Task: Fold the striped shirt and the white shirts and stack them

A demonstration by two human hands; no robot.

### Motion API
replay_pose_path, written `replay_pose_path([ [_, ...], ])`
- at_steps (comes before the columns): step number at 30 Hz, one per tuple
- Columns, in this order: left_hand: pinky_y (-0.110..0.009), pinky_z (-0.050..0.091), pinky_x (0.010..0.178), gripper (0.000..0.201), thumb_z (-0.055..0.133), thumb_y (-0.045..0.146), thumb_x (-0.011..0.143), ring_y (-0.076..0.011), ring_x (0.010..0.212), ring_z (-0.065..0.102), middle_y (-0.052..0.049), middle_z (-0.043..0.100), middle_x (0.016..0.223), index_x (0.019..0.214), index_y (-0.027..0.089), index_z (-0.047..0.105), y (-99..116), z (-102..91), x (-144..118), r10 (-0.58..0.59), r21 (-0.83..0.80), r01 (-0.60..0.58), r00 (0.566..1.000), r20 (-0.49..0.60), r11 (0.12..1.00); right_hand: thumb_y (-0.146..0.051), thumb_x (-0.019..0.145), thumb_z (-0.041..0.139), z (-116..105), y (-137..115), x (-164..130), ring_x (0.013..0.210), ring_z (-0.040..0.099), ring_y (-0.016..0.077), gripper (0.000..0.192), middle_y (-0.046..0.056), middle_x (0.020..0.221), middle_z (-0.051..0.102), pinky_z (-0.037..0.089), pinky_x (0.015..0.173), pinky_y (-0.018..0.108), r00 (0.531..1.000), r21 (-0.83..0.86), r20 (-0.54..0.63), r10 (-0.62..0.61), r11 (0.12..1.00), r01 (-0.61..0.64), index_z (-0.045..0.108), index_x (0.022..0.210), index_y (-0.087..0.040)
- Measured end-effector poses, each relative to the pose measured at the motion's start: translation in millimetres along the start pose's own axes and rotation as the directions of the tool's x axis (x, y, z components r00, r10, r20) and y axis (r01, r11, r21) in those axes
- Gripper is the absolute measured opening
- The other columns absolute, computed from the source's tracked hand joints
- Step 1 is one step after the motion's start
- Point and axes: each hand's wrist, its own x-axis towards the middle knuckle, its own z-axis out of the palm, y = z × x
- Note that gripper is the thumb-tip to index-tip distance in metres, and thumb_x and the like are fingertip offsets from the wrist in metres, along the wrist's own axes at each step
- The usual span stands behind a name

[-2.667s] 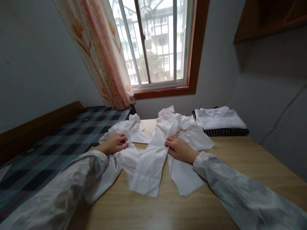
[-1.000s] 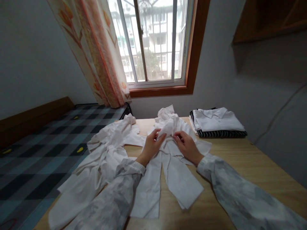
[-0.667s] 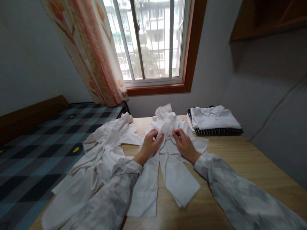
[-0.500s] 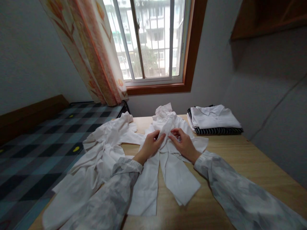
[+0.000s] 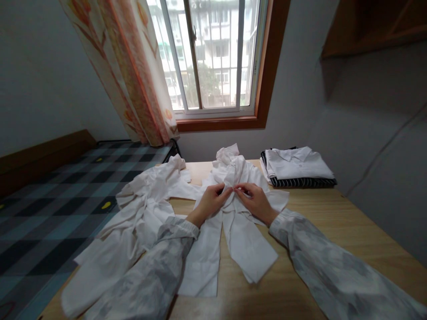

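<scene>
Head view, largest first. Bed (image 5: 50,195) with checked cover at left; wooden table (image 5: 333,235) fills the right and near field. Window (image 5: 213,58) with wood frame on the back wall, patterned curtain (image 5: 133,71) drawn to its left side.

On the table: one crumpled white shirt (image 5: 133,218) lies at the left edge, partly hanging toward the bed. A second white garment (image 5: 240,231) lies at centre, two long panels running toward the camera, its bunched top by the far edge. Folded stack (image 5: 296,168) at far right: white collared shirt on top of a dark striped piece, well apart from the hands.

Left hand (image 5: 211,202) and right hand (image 5: 255,200) meet at the upper middle of the central garment, fingertips nearly touching. Both sets of fingers are pinched together on a small fold of the white cloth. Grey patterned sleeves cover both forearms.

Change against earlier frames: 2.7 s ago the hands were apart, the left one on the left shirt and the right one on the central garment. At 0.5 s ago a ridge of cloth stood up between the hands; now that ridge is lower and the hands sit closer together. The folded stack is unmoved.

No readable writing, labels or brands. No containers in view.
</scene>
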Motion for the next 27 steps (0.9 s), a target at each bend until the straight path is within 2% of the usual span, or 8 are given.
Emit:
replay_pose_path([
  [7,-0.028,0.025,0.06,0.055,0.066,0.063,0.101,-0.0118,0.066,0.034,0.005,0.036,0.068,0.071,0.021,0.05,1.0,-0.6,-1.4,0.007,-0.042,-0.005,1.0,0.028,0.999,-0.03,0.108,0.058,-2.2,-1.2,0.4,0.098,0.079,0.0258,0.027,0.007,0.109,0.086,0.06,0.086,0.039,0.999,0.076,0.038,-0.022,0.997,0.019,0.084,0.113,-0.026],
  [12,-0.028,0.027,0.061,0.05,0.068,0.058,0.1,-0.012,0.067,0.035,0.005,0.04,0.068,0.072,0.019,0.055,0.1,-1.4,-1.9,0.018,-0.052,-0.016,0.999,0.036,0.999,-0.037,0.105,0.068,0.2,-2.3,0.4,0.086,0.073,0.0223,0.018,0.006,0.102,0.082,0.06,0.08,0.036,0.999,0.099,0.043,-0.019,0.995,0.014,0.078,0.113,-0.024],
  [19,-0.027,0.034,0.064,0.048,0.066,0.06,0.102,-0.0136,0.07,0.043,0.002,0.054,0.074,0.083,0.017,0.069,4.7,-2.6,-2.4,0.022,-0.115,-0.013,0.997,0.078,0.993,-0.043,0.104,0.072,1.8,1.6,0.2,0.084,0.073,0.0227,0.022,0.007,0.106,0.083,0.061,0.081,0.038,1.0,0.078,0.018,0.019,0.997,-0.021,0.077,0.115,-0.025],
  [21,-0.027,0.033,0.063,0.051,0.065,0.062,0.102,-0.0135,0.07,0.041,0.002,0.05,0.073,0.077,0.018,0.064,7.0,-2.9,-2.6,0.028,-0.121,-0.018,0.996,0.082,0.992,-0.044,0.104,0.072,1.4,1.4,0.4,0.084,0.074,0.0233,0.022,0.007,0.104,0.083,0.061,0.08,0.039,1.0,0.066,0.009,0.016,0.998,-0.017,0.077,0.114,-0.025],
  [24,-0.028,0.025,0.06,0.06,0.067,0.065,0.1,-0.0122,0.066,0.033,0.004,0.036,0.066,0.066,0.021,0.046,8.3,-2.7,-2.3,0.026,-0.068,-0.024,0.999,0.035,0.997,-0.046,0.105,0.072,0.3,-1.7,0.7,0.083,0.074,0.0241,0.023,0.007,0.102,0.083,0.061,0.08,0.039,1.0,0.045,0.006,0.002,0.999,-0.002,0.078,0.111,-0.025],
  [27,-0.028,0.021,0.059,0.061,0.069,0.064,0.098,-0.0117,0.065,0.029,0.005,0.031,0.066,0.065,0.022,0.039,6.0,-1.7,-1.3,0.02,-0.029,-0.02,1.0,0.003,0.999,-0.044,0.105,0.072,-0.8,-5.5,0.5,0.083,0.073,0.0236,0.021,0.007,0.102,0.083,0.06,0.078,0.038,1.0,0.018,0.019,-0.015,1.0,0.014,0.078,0.111,-0.025],
])
